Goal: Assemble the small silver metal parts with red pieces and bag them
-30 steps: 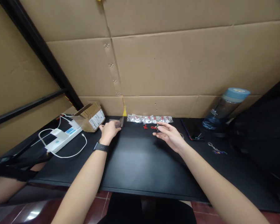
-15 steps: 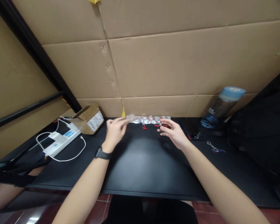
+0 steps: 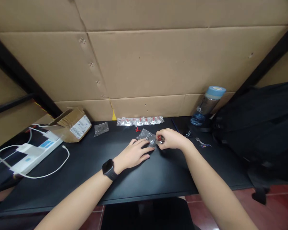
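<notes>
My left hand (image 3: 137,154) lies with its fingers spread on a clear plastic bag (image 3: 145,135) on the desk. Just right of the bag, my right hand (image 3: 171,139) is closed around a small shiny trinket with red cord (image 3: 160,138), mostly hidden by the fingers. The trinket is at the bag's right edge; whether any of it is inside, I cannot tell. A small red knotted cord (image 3: 137,129) sits behind the bag. Along the cardboard wall runs a row of bagged silvery trinkets with red parts (image 3: 139,121).
Another clear bag (image 3: 101,129) lies left, near an opened carton (image 3: 74,126) and a white power strip (image 3: 36,158) with cables. To the right are a dark phone-like object (image 3: 180,126), a blue-capped bottle (image 3: 205,105), a small charm (image 3: 203,143) and a black backpack (image 3: 256,127).
My left hand has come right and nearer, and now rests on the plastic bag. My right hand has moved nearer with the trinket and closed around it. The view has shifted right.
</notes>
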Tool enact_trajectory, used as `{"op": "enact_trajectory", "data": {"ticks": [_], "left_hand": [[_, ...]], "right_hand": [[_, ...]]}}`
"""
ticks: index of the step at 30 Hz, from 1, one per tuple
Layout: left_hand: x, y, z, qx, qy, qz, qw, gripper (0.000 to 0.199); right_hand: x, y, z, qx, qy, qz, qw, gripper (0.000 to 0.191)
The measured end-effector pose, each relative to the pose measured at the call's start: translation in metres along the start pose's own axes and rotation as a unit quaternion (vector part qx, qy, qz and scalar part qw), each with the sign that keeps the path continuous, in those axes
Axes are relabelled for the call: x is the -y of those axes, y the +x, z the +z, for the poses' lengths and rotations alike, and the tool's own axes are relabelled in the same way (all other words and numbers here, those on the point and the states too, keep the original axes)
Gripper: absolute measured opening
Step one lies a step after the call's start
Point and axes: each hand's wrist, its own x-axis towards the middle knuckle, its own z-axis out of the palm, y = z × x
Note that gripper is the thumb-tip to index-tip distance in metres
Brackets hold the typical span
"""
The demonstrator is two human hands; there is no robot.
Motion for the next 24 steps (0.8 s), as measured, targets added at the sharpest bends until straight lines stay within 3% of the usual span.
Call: {"op": "enact_trajectory", "data": {"ticks": [5,18,24], "left_hand": [[0.001,0.002,0.004,-0.003,-0.005,-0.005,1.000,0.041],[0.006,0.000,0.009,-0.014,-0.031,-0.008,0.999,0.041],[0.006,0.000,0.006,-0.003,-0.056,-0.011,0.998,0.037]], "right_hand": [[-0.004,0.002,0.003,0.019,-0.023,0.017,0.999,0.026],[-0.002,0.011,0.016,-0.071,0.015,-0.053,0.996,0.021],[-0.001,0.011,0.017,-0.050,0.032,-0.039,0.997,0.022]]}}
